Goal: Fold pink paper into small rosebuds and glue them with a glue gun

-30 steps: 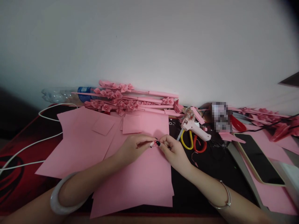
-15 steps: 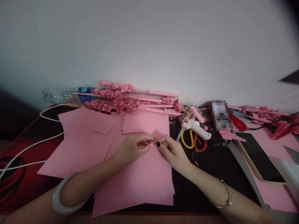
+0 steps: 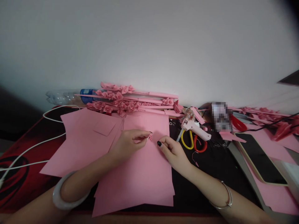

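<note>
Between the thumb and forefinger of my left hand (image 3: 132, 140) is a small folded pink paper flower (image 3: 150, 137), pinched at its left side. Fingertips cover part of it. Just to the right, my right hand (image 3: 171, 151) hovers with loosely curled fingers, its black-nailed thumb a short gap from the flower. I see nothing held in it. Both hands are over a stack of pink paper sheets (image 3: 140, 183). A glue gun (image 3: 195, 127) lies right of the stack, beside scissors (image 3: 187, 140) with yellow and red handles.
Pink paper flower stems (image 3: 130, 104) lie along the wall, near a clear plastic bottle (image 3: 63, 97). More pink sheets (image 3: 79, 146) spread on the left, by a white cable (image 3: 25, 149). A phone (image 3: 261, 160) rests on the right.
My left hand has moved slightly left with the paper flower. My right hand, earlier touching it, has come away and stays almost in place.
</note>
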A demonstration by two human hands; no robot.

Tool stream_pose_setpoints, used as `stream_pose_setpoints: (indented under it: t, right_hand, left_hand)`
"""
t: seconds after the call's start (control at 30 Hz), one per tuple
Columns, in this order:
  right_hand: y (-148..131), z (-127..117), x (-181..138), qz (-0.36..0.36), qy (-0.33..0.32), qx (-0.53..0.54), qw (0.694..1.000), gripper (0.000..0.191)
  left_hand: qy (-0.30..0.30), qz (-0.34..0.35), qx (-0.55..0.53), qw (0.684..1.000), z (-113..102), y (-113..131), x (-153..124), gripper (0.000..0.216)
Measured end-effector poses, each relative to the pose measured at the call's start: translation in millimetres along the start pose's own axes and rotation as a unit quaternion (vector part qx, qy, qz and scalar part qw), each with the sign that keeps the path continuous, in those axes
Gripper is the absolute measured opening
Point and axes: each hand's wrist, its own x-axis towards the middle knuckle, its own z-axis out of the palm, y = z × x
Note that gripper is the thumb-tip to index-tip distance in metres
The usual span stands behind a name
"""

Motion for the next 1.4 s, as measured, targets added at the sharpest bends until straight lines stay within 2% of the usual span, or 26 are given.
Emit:
stream_pose_setpoints:
  t: [0.2, 0.3, 0.43, 0.6, 0.73, 0.87, 1.0, 1.1, 1.23, 1.3, 1.4]
  right_hand:
    - [2.6, -0.4, 0.8, -0.001, 0.005, -0.014, 1.000, 0.018]
    - [4.1, -0.7, 0.4, -0.006, 0.004, -0.013, 1.000, 0.018]
    - [3.9, -0.5, 0.8, -0.009, 0.002, -0.010, 1.000, 0.019]
    - [2.3, -1.3, 1.2, -0.007, 0.001, 0.004, 1.000, 0.019]
    - [4.4, -2.6, -1.7, 0.013, -0.020, 0.095, 0.995, 0.025]
    - [9.5, -2.6, -2.3, 0.053, -0.051, 0.277, 0.958, 0.037]
    - [9.6, -2.3, 1.2, 0.070, -0.061, 0.357, 0.929, 0.028]
    - [6.8, -1.4, 3.6, 0.057, -0.049, 0.349, 0.934, 0.015]
    - [5.7, 1.6, 5.3, 0.039, -0.031, 0.299, 0.953, 0.010]
    - [6.2, 3.0, 5.9, 0.051, -0.026, 0.299, 0.953, 0.009]
    - [6.3, 4.2, 6.2, 0.085, -0.016, 0.313, 0.946, 0.011]
  left_hand:
    - [0.072, -0.036, 0.052, 0.995, -34.9, -7.8, 15.6, 0.024]
    - [0.110, -0.058, 0.145, 0.982, -59.5, -10.1, 23.5, 0.023]
    - [0.136, 0.015, 0.299, 0.945, -86.1, -19.7, 29.9, 0.019]
    - [0.137, 0.025, 0.402, 0.905, -99.9, -30.8, 32.5, 0.025]
    - [0.132, 0.018, 0.446, 0.885, -98.3, -29.3, 31.2, 0.030]
    - [0.169, 0.018, 0.471, 0.866, -94.1, -26.2, 29.5, 0.027]
    - [0.221, 0.084, 0.450, 0.861, -89.0, -22.2, 28.1, 0.026]
    - [0.226, 0.151, 0.424, 0.864, -79.4, -18.1, 25.5, 0.025]
    - [0.148, 0.242, 0.348, 0.893, -56.9, -12.7, 18.6, 0.022]
    - [0.079, 0.263, 0.307, 0.911, -43.5, -8.9, 13.2, 0.022]
    - [0.016, 0.305, 0.255, 0.917, -22.9, -1.0, 3.0, 0.021]
